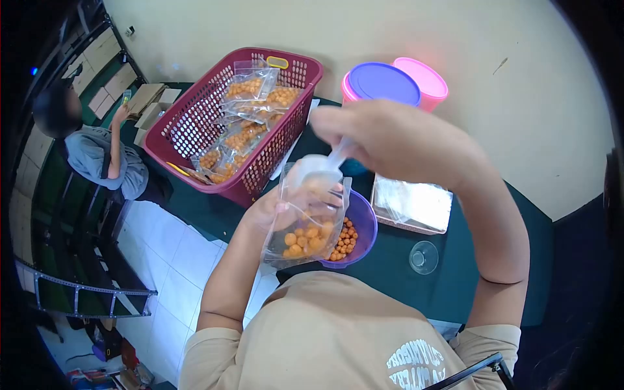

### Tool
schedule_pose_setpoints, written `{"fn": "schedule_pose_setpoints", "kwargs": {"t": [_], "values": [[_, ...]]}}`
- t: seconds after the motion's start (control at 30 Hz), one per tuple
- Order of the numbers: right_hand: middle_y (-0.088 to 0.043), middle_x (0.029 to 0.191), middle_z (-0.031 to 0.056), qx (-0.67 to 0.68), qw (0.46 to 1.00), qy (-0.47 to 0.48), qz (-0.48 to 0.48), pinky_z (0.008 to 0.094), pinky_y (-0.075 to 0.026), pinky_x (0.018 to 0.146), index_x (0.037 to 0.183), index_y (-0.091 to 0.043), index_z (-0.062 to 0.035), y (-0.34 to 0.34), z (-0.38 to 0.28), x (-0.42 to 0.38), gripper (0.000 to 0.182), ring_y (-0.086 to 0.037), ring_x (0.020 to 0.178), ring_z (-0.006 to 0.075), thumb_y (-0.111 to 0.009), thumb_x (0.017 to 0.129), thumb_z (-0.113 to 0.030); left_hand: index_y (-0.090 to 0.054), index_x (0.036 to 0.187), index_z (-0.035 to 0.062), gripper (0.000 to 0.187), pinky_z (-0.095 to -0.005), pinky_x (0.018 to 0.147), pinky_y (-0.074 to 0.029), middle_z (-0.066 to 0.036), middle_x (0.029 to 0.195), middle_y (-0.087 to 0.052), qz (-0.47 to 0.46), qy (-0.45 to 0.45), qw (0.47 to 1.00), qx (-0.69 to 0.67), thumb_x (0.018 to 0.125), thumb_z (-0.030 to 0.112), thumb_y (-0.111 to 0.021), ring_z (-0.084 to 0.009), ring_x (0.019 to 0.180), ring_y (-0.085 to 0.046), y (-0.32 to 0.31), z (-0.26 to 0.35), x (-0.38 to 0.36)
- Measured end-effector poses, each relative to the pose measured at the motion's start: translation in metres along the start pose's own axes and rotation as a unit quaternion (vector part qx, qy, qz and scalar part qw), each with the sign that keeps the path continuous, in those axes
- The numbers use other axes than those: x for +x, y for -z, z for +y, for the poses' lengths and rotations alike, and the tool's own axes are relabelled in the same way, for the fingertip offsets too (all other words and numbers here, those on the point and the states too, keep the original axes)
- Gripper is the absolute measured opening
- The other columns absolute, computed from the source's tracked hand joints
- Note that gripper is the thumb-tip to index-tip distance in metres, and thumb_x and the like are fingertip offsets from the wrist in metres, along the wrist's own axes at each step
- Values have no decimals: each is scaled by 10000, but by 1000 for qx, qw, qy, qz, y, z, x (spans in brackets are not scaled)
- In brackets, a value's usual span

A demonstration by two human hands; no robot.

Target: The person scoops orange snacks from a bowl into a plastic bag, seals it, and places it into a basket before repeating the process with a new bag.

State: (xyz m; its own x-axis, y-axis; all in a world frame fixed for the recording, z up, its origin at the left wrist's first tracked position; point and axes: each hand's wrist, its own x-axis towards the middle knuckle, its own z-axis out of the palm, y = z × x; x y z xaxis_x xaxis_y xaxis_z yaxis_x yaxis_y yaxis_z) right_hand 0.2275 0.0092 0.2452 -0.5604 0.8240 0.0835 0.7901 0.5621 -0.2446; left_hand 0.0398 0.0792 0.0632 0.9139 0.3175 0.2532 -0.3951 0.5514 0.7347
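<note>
My left hand [270, 209] is closed around a clear plastic bag [276, 255], holding it upright. Round orange snack balls [305, 242] lie in the lower part of the bag. Above its mouth, my right hand [364, 136] grips the handle of a white scoop [320, 166], which tilts down into the opening. Partly hidden behind the bag is a purple bowl [368, 229] with more orange balls in it. I cannot make out whether the scoop still holds any balls.
A maroon basket [237, 188] with several filled bags stands left on the green table [390, 266]. Pink tubs, one with a blue lid [383, 83], stand by the wall. A tray of clear bags [413, 203] and a glass cup [424, 257] are right. Another person [107, 159] is left.
</note>
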Motion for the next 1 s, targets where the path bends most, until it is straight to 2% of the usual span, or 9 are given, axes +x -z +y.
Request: {"fn": "schedule_pose_setpoints", "kwargs": {"t": [0.07,0.2,0.37,0.43,0.5,0.6,0.73,0.9,1.0], "values": [[-600,778,142,-31,997,58,31,421,-453,608,907,-482,-42,-10,6,1,143,-619,754,323,-568,808,15,-180,1430,70,1060,-475,1019,-399,-217,1307,-470,46,-8,999,7,641,401,-805,-339,1200,-503,-1,-6,-3],[-641,910,146,5,995,-11,-99,393,-508,693,1029,-522,-62,-27,-12,-1,233,-646,886,318,-570,815,17,-241,1403,59,1006,-451,992,-431,-215,1285,-495,72,-16,996,45,645,401,-808,-335,1171,-529,-6,-7,-1],[-644,871,124,113,956,-141,229,330,-507,743,1043,-593,-5,6,8,-43,290,-634,824,220,-594,774,105,-306,1342,79,935,-452,1017,-418,-201,1230,-522,119,-51,981,144,627,373,-832,-314,1141,-553,9,4,-26],[-647,885,126,125,945,-123,277,337,-503,736,1070,-589,7,-4,17,-62,300,-628,796,217,-555,788,105,-291,1352,85,896,-485,1037,-384,-165,1223,-537,164,-87,960,209,655,324,-800,-308,1143,-547,10,14,-45],[-644,868,138,74,954,-241,164,375,-501,721,1084,-559,-10,-43,28,-68,297,-633,781,276,-504,810,90,-302,1341,74,867,-461,1046,-372,-148,1231,-537,199,-103,926,304,661,285,-796,-292,1152,-536,12,21,-58],[-619,806,196,13,970,-244,-24,437,-492,685,1029,-537,-54,-165,49,-54,229,-627,821,383,-550,804,-17,-321,1328,61,832,-440,1052,-359,-139,1242,-535,233,-73,888,391,658,217,-791,-276,1158,-526,10,12,-58],[-627,875,230,14,970,-228,-81,456,-507,738,1138,-528,-70,-275,69,-55,325,-642,856,366,-556,815,-45,-349,1313,59,788,-429,1052,-356,-141,1252,-534,228,-34,883,409,656,143,-775,-268,1174,-513,9,-3,-56],[-627,1001,256,234,924,-260,-154,441,-502,770,1326,-420,-98,-314,72,-63,540,-630,938,395,-512,805,13,-369,1302,70,774,-422,1032,-378,-142,1253,-538,267,-10,871,414,642,114,-771,-273,1176,-511,14,-13,-72],[-610,1016,247,311,910,-255,-96,421,-493,778,1171,-417,-55,-312,76,-66,370,-632,962,381,-463,817,43,-381,1291,78,761,-415,1009,-406,-144,1252,-541,289,-14,860,420,634,80,-765,-280,1178,-514,21,-17,-82]]}}
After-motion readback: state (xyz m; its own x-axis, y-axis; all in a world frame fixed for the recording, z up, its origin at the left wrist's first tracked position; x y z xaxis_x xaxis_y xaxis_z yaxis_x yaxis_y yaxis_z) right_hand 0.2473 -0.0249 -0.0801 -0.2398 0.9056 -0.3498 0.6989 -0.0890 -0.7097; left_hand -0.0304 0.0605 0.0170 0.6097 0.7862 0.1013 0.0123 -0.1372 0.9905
